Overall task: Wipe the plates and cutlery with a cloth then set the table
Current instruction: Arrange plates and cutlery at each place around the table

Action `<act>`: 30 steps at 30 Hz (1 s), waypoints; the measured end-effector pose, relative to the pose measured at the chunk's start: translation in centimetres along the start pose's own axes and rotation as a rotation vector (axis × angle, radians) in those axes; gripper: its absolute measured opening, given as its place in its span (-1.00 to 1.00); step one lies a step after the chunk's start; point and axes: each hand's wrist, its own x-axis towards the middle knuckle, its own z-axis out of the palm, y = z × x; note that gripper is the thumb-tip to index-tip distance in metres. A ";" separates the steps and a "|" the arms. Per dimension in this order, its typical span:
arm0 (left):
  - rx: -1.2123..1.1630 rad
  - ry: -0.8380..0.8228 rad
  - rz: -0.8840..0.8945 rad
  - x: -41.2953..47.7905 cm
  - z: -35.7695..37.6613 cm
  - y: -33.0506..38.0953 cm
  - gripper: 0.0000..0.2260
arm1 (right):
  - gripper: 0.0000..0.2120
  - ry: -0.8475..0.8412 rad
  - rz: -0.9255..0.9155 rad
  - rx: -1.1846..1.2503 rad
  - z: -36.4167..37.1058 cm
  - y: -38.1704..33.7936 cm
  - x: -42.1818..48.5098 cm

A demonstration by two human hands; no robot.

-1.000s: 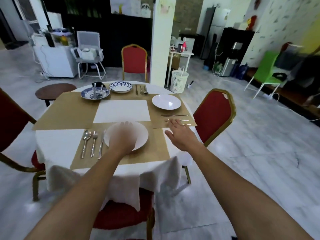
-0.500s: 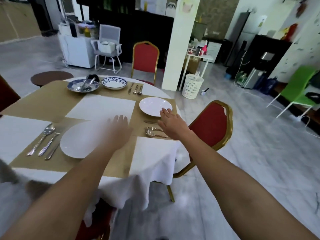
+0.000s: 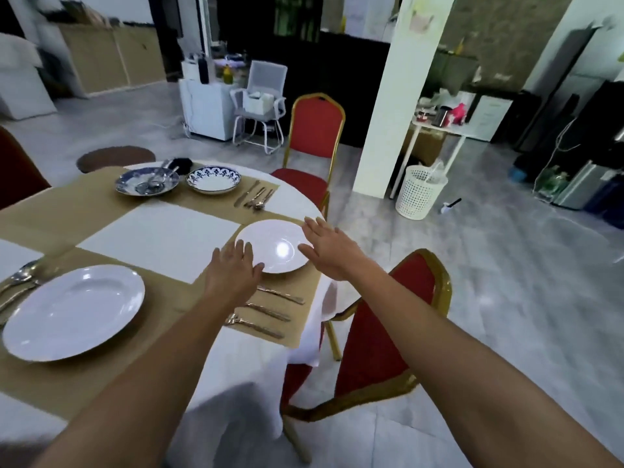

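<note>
Fingers (image 3: 240,247) straight, left hand (image 3: 233,275), right hand (image 3: 332,247) at rims of small plate (image 3: 260,231)

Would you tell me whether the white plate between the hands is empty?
Empty: the white plate shows only a bare, glossy surface with glare.

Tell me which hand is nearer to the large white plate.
Left. The left hand lies to the right of the large white plate, at the small plate's near rim; the right hand is further right, across the small plate.
</note>
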 end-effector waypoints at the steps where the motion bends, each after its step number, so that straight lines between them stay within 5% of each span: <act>1: 0.008 0.000 -0.032 0.8 0.0 1.4 -0.48 | -0.43 0.005 -0.022 0.006 -0.2 1.9 0.4; 11: 0.027 0.003 -0.334 5.2 -0.7 15.4 -0.47 | -0.41 -0.008 -0.267 0.022 -1.0 17.6 3.0; 30: -0.101 -0.001 -0.680 27.2 -0.6 26.5 -0.48 | -0.42 -0.069 -0.688 -0.094 -2.0 34.9 22.8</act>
